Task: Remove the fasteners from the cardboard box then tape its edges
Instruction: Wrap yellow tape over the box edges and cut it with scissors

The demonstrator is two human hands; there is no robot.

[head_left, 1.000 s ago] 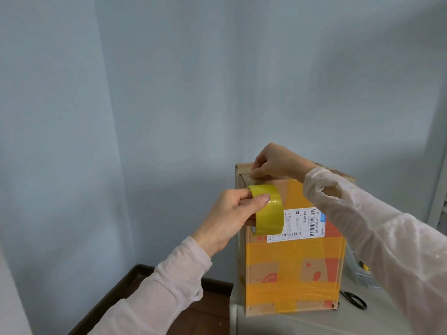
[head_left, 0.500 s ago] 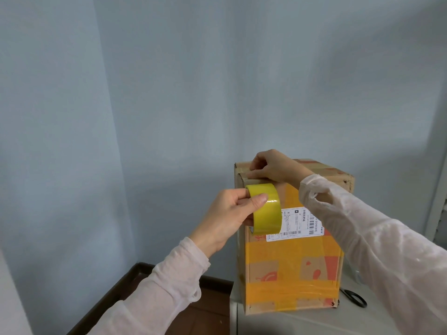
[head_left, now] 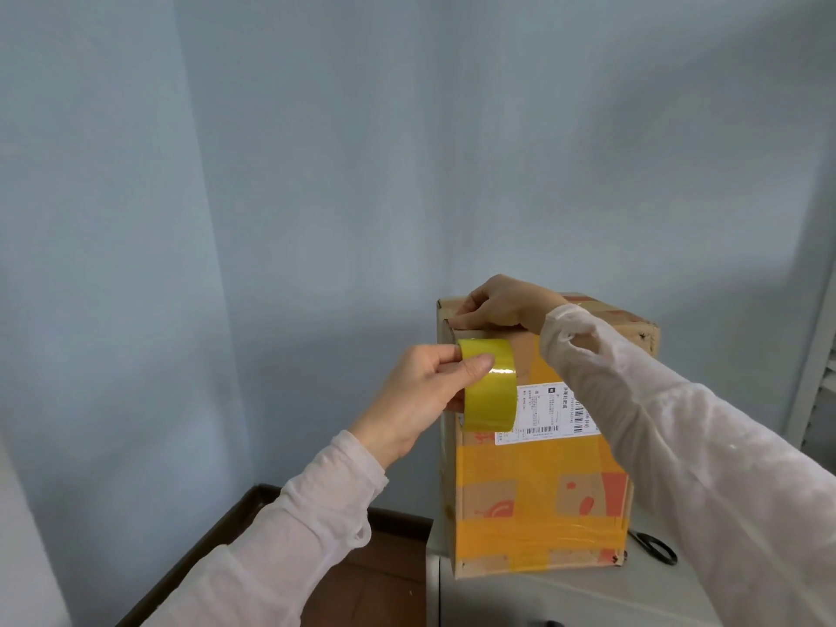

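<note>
While the tall brown cardboard box (head_left: pixel 543 491), banded in yellow tape, stands upright at the front left corner of the white cabinet top (head_left: pixel 565 595), the left hand (head_left: pixel 416 391) grips the yellow roll of packing tape (head_left: pixel 491 391), thumb on its outer face, against the box's upper left front. The right hand (head_left: pixel 502 305) is just above, fingers curled over the top front edge near the left corner. Black scissors (head_left: pixel 656 547) lie just right of the box.
</note>
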